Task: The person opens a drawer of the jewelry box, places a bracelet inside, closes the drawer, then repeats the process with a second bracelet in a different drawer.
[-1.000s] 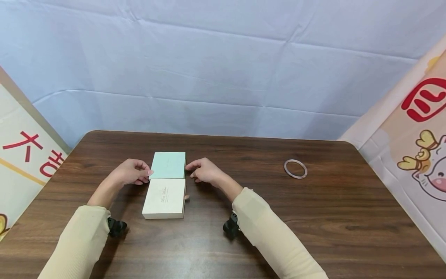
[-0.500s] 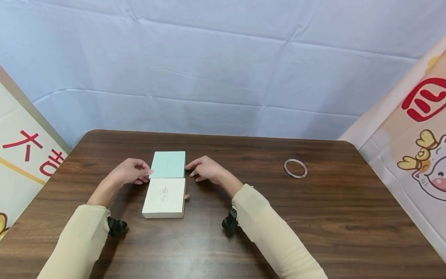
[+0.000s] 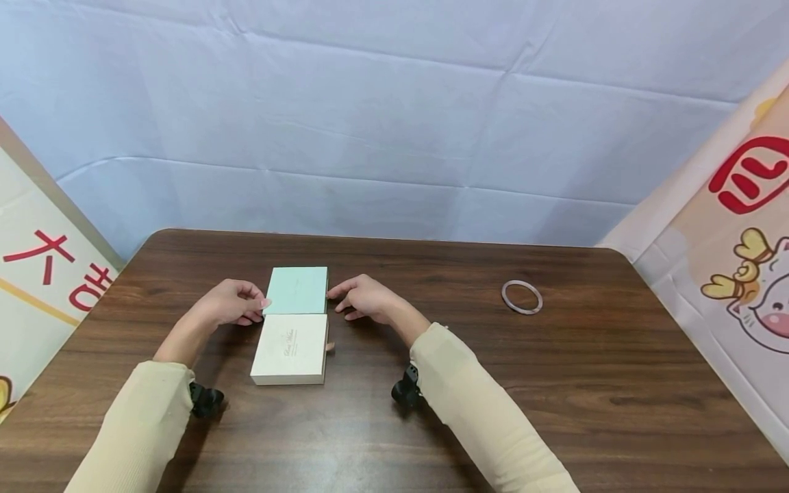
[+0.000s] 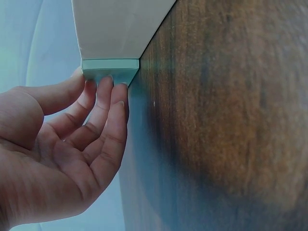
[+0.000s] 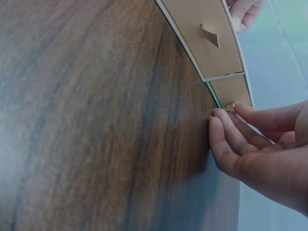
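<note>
A mint-green drawer box (image 3: 298,290) lies flat on the table, with a white drawer box (image 3: 288,349) directly in front of it, their edges meeting. My left hand (image 3: 234,302) holds the green box at its left end, thumb on the top edge and fingertips against the end face. On the opposite side, my right hand (image 3: 365,300) pinches the green box's small ribbon pull tab (image 5: 232,107) between thumb and finger. That box's drawer front appears flush in the right wrist view. Another ribbon tab (image 5: 210,36) sticks out from the white box's tan drawer front.
A pale, marbled bangle (image 3: 522,297) lies on the right part of the dark wooden table (image 3: 585,383). Light cloth (image 3: 394,137) hangs behind the table. Printed banners (image 3: 755,274) stand at both sides.
</note>
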### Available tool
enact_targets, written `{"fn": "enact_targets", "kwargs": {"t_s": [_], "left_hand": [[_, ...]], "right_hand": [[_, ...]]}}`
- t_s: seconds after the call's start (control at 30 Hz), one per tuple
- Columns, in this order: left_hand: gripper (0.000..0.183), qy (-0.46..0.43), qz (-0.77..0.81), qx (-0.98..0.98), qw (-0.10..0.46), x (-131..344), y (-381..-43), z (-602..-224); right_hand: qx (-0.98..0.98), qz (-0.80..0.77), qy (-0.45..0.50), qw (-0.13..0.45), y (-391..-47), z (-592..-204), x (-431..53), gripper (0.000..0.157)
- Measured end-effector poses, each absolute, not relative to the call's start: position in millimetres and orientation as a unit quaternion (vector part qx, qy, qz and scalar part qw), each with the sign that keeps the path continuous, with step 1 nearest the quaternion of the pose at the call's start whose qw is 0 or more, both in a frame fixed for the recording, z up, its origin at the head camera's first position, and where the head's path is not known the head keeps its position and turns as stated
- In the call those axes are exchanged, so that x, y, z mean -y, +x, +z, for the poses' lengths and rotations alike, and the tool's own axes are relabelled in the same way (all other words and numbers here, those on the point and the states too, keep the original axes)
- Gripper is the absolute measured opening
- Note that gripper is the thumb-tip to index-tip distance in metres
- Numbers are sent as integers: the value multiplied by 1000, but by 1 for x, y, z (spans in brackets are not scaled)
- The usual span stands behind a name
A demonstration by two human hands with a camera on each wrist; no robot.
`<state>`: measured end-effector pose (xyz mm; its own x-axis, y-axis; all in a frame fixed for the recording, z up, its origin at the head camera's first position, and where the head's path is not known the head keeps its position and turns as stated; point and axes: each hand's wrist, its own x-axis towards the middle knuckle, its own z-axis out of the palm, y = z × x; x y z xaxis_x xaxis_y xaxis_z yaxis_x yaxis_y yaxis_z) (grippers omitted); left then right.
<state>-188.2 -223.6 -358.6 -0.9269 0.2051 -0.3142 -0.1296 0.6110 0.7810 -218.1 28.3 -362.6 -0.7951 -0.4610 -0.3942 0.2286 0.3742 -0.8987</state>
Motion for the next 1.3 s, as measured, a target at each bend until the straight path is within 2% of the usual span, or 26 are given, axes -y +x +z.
{"fn": "enact_targets", "kwargs": {"t_s": [0.23,0.63,1.3], "left_hand": [[22,18,437,-880,187,224,-189,-360],[21,20,447,-874,192,223,-189,-359],[19,20,456,-868,193,224,-189,-360]], "right_hand": [[-766,-555,-70,316,-217,-361,-29,45],[-762,-566,-70,309,-218,-361,-32,38],[-749,-593,-49,291,-222,-364,-47,38]]}}
